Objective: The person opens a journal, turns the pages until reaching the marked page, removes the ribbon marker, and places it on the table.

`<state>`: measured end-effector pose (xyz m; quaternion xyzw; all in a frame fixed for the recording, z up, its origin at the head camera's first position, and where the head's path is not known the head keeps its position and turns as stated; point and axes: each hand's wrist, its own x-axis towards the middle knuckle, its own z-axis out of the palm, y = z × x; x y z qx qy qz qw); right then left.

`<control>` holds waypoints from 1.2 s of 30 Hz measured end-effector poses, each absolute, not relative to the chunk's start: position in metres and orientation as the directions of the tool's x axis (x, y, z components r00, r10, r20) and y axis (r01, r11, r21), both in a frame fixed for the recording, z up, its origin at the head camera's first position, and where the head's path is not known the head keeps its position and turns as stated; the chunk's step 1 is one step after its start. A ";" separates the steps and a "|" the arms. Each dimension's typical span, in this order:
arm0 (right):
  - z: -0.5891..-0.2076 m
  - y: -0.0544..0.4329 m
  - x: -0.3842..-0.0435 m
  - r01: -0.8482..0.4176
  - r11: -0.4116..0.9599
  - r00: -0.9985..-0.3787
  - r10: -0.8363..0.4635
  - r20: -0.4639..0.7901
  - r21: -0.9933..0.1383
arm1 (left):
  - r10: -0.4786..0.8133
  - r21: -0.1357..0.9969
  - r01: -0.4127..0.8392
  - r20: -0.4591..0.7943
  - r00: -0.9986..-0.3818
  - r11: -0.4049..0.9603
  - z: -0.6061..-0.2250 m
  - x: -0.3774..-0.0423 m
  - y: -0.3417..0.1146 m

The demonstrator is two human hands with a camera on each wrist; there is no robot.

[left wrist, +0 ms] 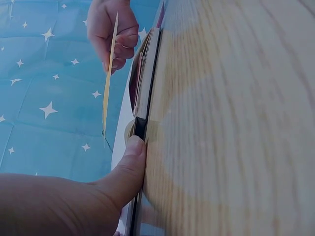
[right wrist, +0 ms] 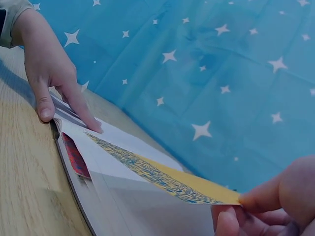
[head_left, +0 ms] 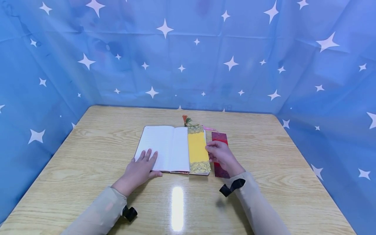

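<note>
Pale sleeves [head_left: 100,212] were nearest in my head view, and I watched the work beyond them. The left hand [head_left: 140,171] lay with straight fingers on the left page [head_left: 157,142] of the notebook [head_left: 172,150], gripping nothing, probably so that it stayed flat. The right hand [head_left: 224,158] pinched the yellow bookmark [head_left: 197,146] by its right edge, raised above the right page [head_left: 180,147], perhaps to leave its face uncovered. The red bookmark [head_left: 218,169] rested on the table [head_left: 264,147], right of the notebook.

right hand [right wrist: 290,191]: pinches yellow bookmark [right wrist: 162,176] | left hand [right wrist: 51,66]: touches notebook [right wrist: 130,196]
</note>
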<state>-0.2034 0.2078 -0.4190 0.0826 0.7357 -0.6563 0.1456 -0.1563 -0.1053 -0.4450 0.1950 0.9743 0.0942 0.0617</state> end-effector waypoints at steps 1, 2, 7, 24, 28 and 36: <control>-0.418 0.209 -0.204 0.315 0.125 -0.944 -0.063 -0.325 -0.941 | 0.392 0.208 0.369 -0.082 -0.916 0.906 -0.445 -0.156 -0.105; -0.418 0.210 -0.204 0.317 0.129 -0.944 -0.054 -0.326 -0.940 | 0.393 0.207 0.371 -0.078 -0.916 0.905 -0.444 -0.156 -0.106; -0.419 0.217 -0.206 0.313 0.134 -0.948 -0.024 -0.319 -0.940 | 0.396 0.202 0.376 -0.070 -0.916 0.904 -0.443 -0.155 -0.106; -0.421 0.258 -0.200 0.300 0.161 -0.954 0.020 -0.300 -0.940 | 0.393 0.207 0.372 -0.071 -0.917 0.905 -0.447 -0.156 -0.105; -0.423 0.269 -0.198 0.299 0.180 -0.954 0.027 -0.299 -0.937 | 0.395 0.206 0.374 -0.071 -0.916 0.904 -0.447 -0.156 -0.104; -0.423 0.285 -0.197 0.284 0.143 -0.959 0.027 -0.283 -0.948 | 0.392 0.198 0.373 -0.066 -0.918 0.907 -0.447 -0.155 -0.104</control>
